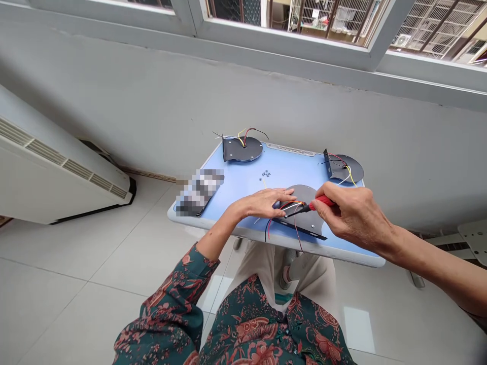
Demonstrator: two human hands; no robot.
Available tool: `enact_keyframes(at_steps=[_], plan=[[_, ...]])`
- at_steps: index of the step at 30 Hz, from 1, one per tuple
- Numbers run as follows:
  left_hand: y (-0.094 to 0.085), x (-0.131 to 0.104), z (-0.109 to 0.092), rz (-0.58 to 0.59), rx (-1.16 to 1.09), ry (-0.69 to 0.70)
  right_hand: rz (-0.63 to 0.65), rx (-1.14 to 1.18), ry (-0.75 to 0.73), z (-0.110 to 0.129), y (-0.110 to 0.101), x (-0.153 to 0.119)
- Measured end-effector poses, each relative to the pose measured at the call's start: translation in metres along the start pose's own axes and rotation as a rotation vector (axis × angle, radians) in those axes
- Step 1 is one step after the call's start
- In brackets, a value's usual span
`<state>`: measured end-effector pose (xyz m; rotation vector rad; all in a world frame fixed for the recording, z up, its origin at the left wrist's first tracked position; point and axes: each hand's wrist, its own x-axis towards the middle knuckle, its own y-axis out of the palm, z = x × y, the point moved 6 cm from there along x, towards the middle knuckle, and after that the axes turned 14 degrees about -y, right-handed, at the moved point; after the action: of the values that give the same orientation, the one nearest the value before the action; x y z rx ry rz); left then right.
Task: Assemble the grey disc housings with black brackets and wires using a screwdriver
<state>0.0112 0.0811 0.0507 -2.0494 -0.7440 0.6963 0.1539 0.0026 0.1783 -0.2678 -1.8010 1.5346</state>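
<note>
Screwdriver (322,201), red-handled and dark-shafted, is slanting leftward across the black, round-ended, metal-looking bracket (304,221), clasped by the right hand (348,215) at the bracket's right. The left hand (269,201), uncurled, is resting on the bracket's left side; smooth light-blue tabletop (240,177) is supporting it.

— Can you read anything on the red handle (324,201) in the right hand (347,215)?
— No, nor on the dark plate (306,220) under the left hand (266,202).
— And the item (200,192) left of that hand?
— Pixelated; no text legible.
</note>
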Motion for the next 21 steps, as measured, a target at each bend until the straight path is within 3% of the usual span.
enact_keyframes(at_steps=[9, 21], plan=[[0.0064, -0.0004, 0.0016, 0.002, 0.025, -0.086, 0.041, 0.054, 0.029, -0.0031, 0.0103, 0.0042], [0.0071, 0.0, 0.0033, -0.014, 0.026, -0.075, 0.029, 0.023, 0.026, -0.0039, 0.0093, 0.0055]])
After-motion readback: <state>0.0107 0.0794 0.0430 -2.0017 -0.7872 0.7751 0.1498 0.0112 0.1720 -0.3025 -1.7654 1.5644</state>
